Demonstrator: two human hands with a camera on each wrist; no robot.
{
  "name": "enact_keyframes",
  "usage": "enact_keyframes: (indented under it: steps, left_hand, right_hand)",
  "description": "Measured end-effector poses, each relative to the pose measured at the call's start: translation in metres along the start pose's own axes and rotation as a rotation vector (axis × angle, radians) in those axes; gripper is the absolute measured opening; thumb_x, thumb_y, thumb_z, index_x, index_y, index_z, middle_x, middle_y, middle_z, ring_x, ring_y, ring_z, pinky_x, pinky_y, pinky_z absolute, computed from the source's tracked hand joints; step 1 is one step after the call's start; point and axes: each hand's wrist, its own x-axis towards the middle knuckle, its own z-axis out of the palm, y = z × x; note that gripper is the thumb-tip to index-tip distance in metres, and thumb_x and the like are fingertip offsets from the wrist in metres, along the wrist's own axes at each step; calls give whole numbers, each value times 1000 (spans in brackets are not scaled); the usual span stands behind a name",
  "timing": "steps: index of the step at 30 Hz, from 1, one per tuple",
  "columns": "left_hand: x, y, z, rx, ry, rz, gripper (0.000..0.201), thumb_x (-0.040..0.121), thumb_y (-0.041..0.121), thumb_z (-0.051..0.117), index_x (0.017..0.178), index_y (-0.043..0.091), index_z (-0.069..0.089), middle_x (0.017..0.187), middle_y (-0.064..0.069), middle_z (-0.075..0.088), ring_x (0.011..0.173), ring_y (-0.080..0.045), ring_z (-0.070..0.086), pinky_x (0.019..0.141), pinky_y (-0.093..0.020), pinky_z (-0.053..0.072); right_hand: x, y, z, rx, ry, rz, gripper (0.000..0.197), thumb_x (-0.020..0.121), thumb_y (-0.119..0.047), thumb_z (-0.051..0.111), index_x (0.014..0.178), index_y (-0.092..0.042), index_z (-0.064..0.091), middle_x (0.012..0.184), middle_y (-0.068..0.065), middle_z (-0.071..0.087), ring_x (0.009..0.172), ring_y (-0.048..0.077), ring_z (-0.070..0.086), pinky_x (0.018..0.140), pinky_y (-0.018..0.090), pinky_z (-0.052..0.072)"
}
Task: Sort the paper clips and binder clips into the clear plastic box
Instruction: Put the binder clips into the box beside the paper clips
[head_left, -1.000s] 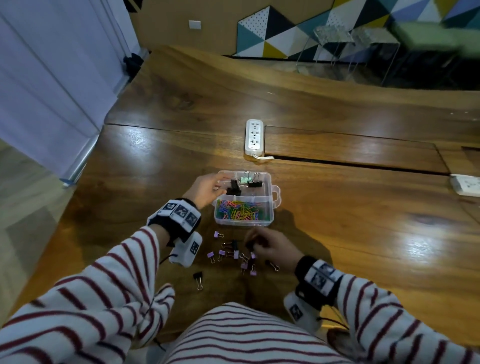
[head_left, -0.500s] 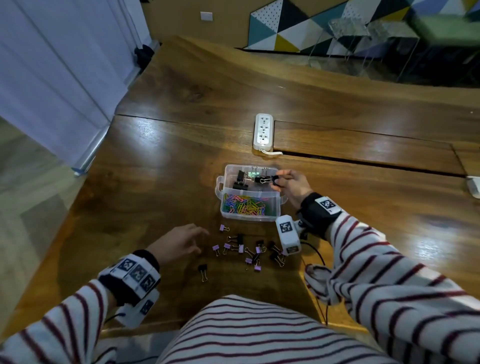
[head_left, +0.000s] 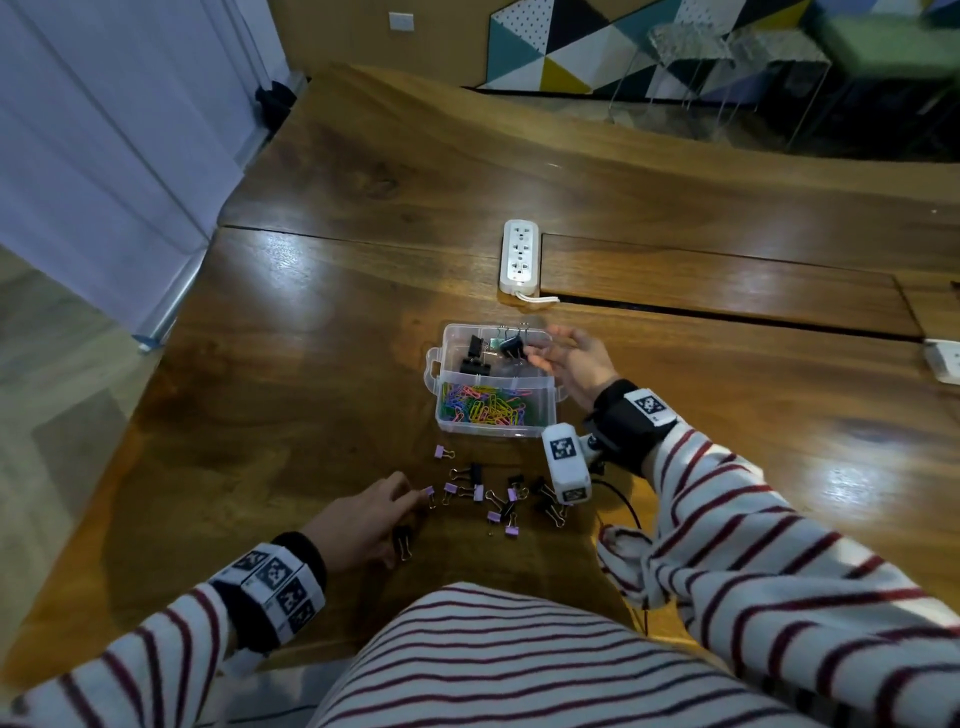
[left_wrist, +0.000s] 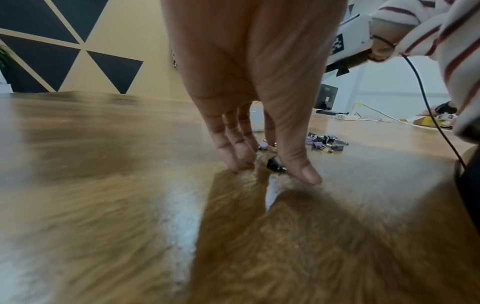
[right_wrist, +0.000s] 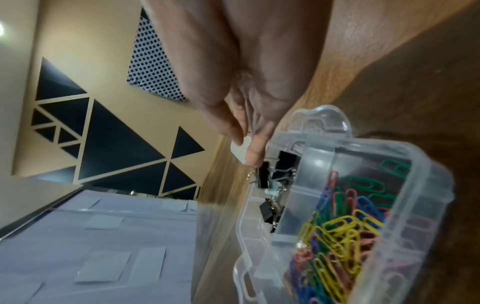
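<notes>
The clear plastic box (head_left: 437, 375) stands mid-table; coloured paper clips (head_left: 483, 405) fill its near compartment and black binder clips (head_left: 475, 366) lie in the far one. My right hand (head_left: 545, 345) hovers over the far compartment with fingers spread, and a black binder clip (head_left: 511, 345) sits loose just below its fingertips (right_wrist: 255, 156). Loose purple and black binder clips (head_left: 498, 493) are scattered in front of the box. My left hand (head_left: 402, 525) rests fingertips-down on the table, thumb and fingers either side of a black clip (left_wrist: 275, 165), not lifting it.
A white power strip (head_left: 519, 254) lies just behind the box, beside a slot in the wooden table. Another white strip (head_left: 943, 358) sits at the right edge. A black cable (head_left: 621, 501) trails from my right wrist near the clip pile.
My right hand went from the clip pile to the box with a black clip and opened over the far compartment. My left hand left the box and came down at the pile.
</notes>
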Motion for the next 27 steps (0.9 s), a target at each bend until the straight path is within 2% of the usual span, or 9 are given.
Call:
enact_keyframes:
  steps: [2, 4, 7, 9, 12, 14, 19, 23, 27]
  left_hand:
    - [0, 1, 3, -5, 35, 5, 77, 80, 24, 66, 141, 28, 20, 141, 1, 26, 119, -13, 42, 90, -21, 47]
    - [1, 3, 5, -34, 69, 5, 77, 81, 23, 66, 142, 29, 19, 140, 1, 27, 118, -13, 42, 90, -22, 48]
    - [2, 4, 7, -72, 92, 2, 77, 80, 23, 66, 141, 27, 20, 138, 0, 28, 117, -13, 43, 91, -25, 49]
    - [3, 4, 8, -76, 93, 1, 76, 80, 24, 66, 141, 27, 21, 138, 0, 29, 117, -13, 42, 91, -25, 48]
    - [8, 6, 6, -77, 97, 2, 71, 82, 24, 64, 140, 27, 24, 137, 0, 29, 117, -12, 41, 91, -23, 47]
    - [12, 9, 3, -92, 118, -5, 68, 82, 23, 64, 139, 26, 26, 136, 0, 31, 118, -12, 40, 91, -22, 46]
    - [20, 15, -4, -193, 188, -91, 68, 79, 18, 67, 136, 21, 29, 133, -1, 33, 118, -14, 43, 94, -26, 47]
    - [25, 15, -7, -226, 193, -151, 71, 77, 16, 70, 136, 19, 30, 134, -4, 33, 118, -17, 44, 98, -27, 44]
    - [28, 14, -8, -214, 162, -142, 69, 77, 14, 69, 135, 18, 33, 131, -3, 34, 116, -16, 45, 96, -25, 44]
  right_hand:
    - [-9, 7, -6, -118, -10, -55, 27, 89, 11, 39, 109, -4, 48, 125, 25, 52, 87, 20, 63, 76, 24, 57]
    - [-22, 16, -17, -331, -93, -137, 23, 91, 6, 41, 100, -11, 53, 113, 18, 60, 82, 17, 65, 69, 21, 58]
    - [-47, 31, -36, -723, -231, -283, 21, 92, -2, 45, 97, -17, 57, 98, 7, 65, 78, 6, 64, 69, 16, 55]
    - [-60, 43, -48, -1019, -288, -322, 17, 90, -3, 49, 101, -12, 59, 103, 7, 64, 83, 6, 61, 73, 13, 51]
    - [-71, 64, -61, -1445, -308, -232, 21, 88, -17, 56, 109, -13, 53, 113, 4, 57, 100, 16, 56, 85, 25, 50]
    - [-78, 76, -63, -1599, -274, -144, 35, 86, -30, 59, 115, -16, 46, 116, 2, 50, 102, 18, 53, 84, 31, 50]
    - [-85, 93, -55, -1627, -173, -75, 61, 77, -43, 66, 123, -16, 37, 124, 2, 41, 114, 18, 43, 80, 30, 47]
    - [-88, 102, -51, -1585, -108, -108, 50, 81, -38, 64, 118, -15, 39, 121, 4, 43, 110, 18, 43, 83, 30, 47]
    - [-88, 102, -56, -1534, -138, -117, 43, 82, -23, 64, 118, -11, 42, 122, 7, 45, 111, 21, 45, 88, 30, 42]
